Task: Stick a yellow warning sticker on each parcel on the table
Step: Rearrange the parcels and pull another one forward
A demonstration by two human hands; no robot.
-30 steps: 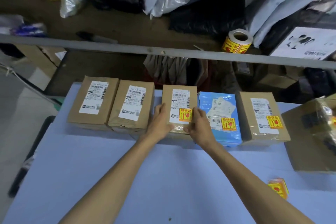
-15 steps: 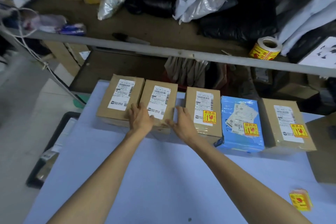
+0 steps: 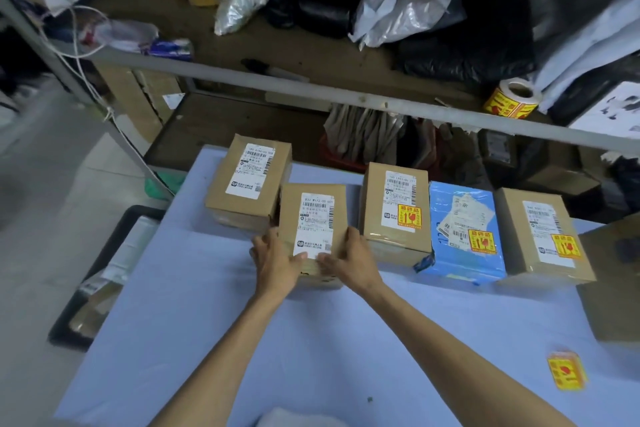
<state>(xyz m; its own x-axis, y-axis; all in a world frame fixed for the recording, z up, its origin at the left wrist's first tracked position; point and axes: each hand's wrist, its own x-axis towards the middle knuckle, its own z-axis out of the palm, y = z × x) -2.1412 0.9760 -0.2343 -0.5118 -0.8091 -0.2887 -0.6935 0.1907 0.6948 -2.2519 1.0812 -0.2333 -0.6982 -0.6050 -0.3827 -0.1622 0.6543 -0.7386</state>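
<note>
Several parcels stand in a row on the pale blue table (image 3: 242,340). My left hand (image 3: 277,260) and my right hand (image 3: 349,262) grip the near end of a brown box (image 3: 311,215) with a white label and no yellow sticker; it sits nearer to me than the row. To its left stands another unstickered brown box (image 3: 247,180). To the right, a brown box (image 3: 394,208), a blue bag parcel (image 3: 464,236) and a brown box (image 3: 543,236) each carry a yellow warning sticker. A small stack of loose yellow stickers (image 3: 566,371) lies at the table's right.
A roll of yellow stickers (image 3: 512,99) sits on the shelf behind the table, among plastic mailer bags (image 3: 405,0). A large brown box (image 3: 613,284) stands at the table's right edge. A black tray (image 3: 100,281) lies on the floor to the left.
Both hands moved from the third box to the second box from the left, took hold of it and pulled it toward me out of the row. The camera view shifted left.
</note>
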